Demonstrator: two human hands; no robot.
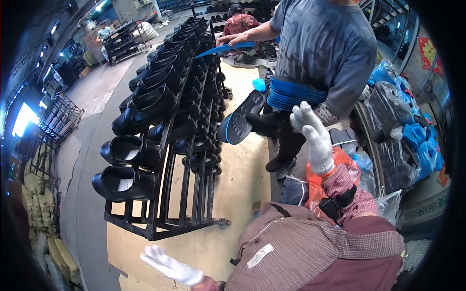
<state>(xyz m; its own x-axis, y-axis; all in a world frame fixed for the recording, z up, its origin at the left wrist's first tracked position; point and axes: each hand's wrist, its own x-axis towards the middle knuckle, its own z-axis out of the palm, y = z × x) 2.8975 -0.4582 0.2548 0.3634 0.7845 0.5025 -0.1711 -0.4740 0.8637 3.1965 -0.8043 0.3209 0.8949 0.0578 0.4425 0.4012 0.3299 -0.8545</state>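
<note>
My left hand (171, 266), in a white glove, is low over the tan floor sheet, fingers stretched out and holding nothing. My right hand (314, 140), also white-gloved, is raised with its fingers apart, in front of a person in a grey T-shirt (325, 53). That person holds a blue insole (225, 49) out over the shoe rack and carries a stack of blue insoles (295, 93) against the body. A black insole with a blue edge (241, 119) shows its underside below the stack; what holds it is unclear.
The black metal rack (162, 225) on casters bears rows of black shoes (128, 150). An orange plastic bag (310, 179) lies beside my right arm, with plastic-wrapped bundles (388, 111) behind. Farther off, another person in red (241, 23) is low down near more racks.
</note>
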